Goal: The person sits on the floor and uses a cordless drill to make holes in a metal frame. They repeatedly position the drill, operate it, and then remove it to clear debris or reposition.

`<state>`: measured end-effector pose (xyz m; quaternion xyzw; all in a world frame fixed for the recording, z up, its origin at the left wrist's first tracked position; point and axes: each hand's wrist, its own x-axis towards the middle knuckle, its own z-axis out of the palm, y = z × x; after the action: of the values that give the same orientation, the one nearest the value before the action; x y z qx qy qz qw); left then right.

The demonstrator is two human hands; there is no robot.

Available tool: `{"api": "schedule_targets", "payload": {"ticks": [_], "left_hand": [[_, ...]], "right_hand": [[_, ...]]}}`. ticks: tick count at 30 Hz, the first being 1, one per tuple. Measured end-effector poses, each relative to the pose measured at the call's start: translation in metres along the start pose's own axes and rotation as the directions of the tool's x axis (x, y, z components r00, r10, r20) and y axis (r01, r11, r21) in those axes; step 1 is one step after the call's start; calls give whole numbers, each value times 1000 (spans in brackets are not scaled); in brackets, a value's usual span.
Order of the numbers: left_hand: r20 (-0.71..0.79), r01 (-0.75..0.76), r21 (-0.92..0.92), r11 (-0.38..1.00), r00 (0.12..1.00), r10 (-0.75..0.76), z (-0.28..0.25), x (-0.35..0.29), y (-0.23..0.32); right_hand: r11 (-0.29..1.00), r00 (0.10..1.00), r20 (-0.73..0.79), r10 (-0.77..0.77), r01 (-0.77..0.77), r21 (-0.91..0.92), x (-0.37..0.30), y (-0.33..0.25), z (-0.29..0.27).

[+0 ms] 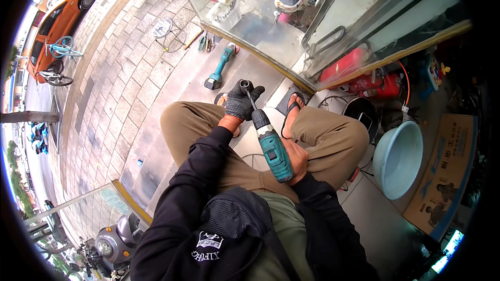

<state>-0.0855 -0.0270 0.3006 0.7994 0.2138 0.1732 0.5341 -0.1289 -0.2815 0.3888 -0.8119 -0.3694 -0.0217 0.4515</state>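
My right hand [297, 160] is bare and wrapped round the grip of a teal and black cordless drill [274, 155]. The drill points away from me, and a long bit [252, 100] runs from its chuck toward my left hand [237, 106]. That hand wears a dark knitted glove and is closed round a short metal tube [245, 84] with a round open end. The bit's tip lies beside or against the tube; I cannot tell which. Beyond the left hand, a teal cordless angle grinder [221, 66] lies on the step.
Pliers-like tools [206, 42] lie past the grinder. A glass door [260, 26] stands ahead to the right, with red fire extinguishers [383, 85] behind it. To my right are a pale blue basin [398, 160] and a cardboard box [442, 171]. An orange car [57, 26] stands at far left.
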Motion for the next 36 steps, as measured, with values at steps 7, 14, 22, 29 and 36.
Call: {"api": "schedule_targets", "payload": {"ticks": [7,14,22,29,36], "left_hand": [[-7,9,184,983,1000,-8,5,6,-52],[-171,-97,-46,994,981,87,12,6,-31],[-115,-99,-151,983,990,82,26,0,-44],[-78,-118,-54,992,990,114,34,5,-39],[19,-138,88,986,990,137,30,4,-43]], "right_hand": [[999,997,59,55,-55,1,10,-1,10],[993,988,105,113,-109,-38,9,-3,8],[973,970,103,220,-226,41,-1,-4,9],[971,969,74,234,-237,33,-5,-8,5],[967,968,55,243,-247,61,-6,-9,8]]}}
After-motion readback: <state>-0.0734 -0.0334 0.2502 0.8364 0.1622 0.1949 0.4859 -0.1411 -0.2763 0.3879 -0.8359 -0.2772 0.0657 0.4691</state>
